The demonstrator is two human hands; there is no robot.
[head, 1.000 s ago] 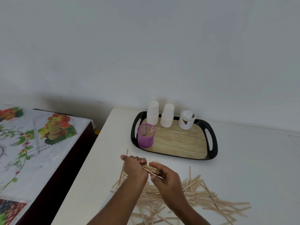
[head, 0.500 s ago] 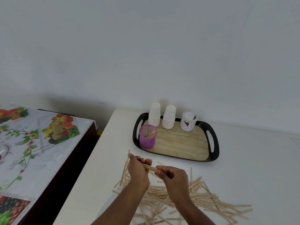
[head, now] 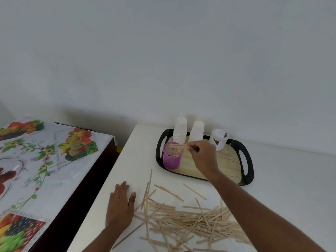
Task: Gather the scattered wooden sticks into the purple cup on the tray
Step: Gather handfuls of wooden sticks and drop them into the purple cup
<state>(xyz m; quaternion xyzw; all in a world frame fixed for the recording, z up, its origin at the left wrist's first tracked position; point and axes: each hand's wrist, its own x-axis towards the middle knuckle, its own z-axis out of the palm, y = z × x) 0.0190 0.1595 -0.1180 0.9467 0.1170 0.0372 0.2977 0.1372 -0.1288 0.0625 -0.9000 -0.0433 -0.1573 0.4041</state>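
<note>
Right hand holds a bundle of sticks over the purple cup; left hand rests flat on the surface.

The right hand (head: 203, 157) pinches a small bundle of thin, flat, pale wooden sticks (head: 179, 146) in curled fingers; the bundle lies nearly level above the rim of the translucent purple plastic cup (head: 171, 159), which stands just left of those fingers at the left end of the black-rimmed oval tray with a wood-grain floor (head: 225, 160) and already has sticks leaning inside. Beyond the fingers stand two stacks of white paper cups (head: 180, 130) and a small white jar with a brown label (head: 219, 138), its writing too small to read. The left hand (head: 121, 206) lies palm down, fingers straight and released, on the smooth white surface (head: 127, 160). Just right of it sprawls the loose heap of scattered wooden sticks (head: 190, 219). Far to its left is a fruit-printed tablecloth (head: 36, 160).
</note>
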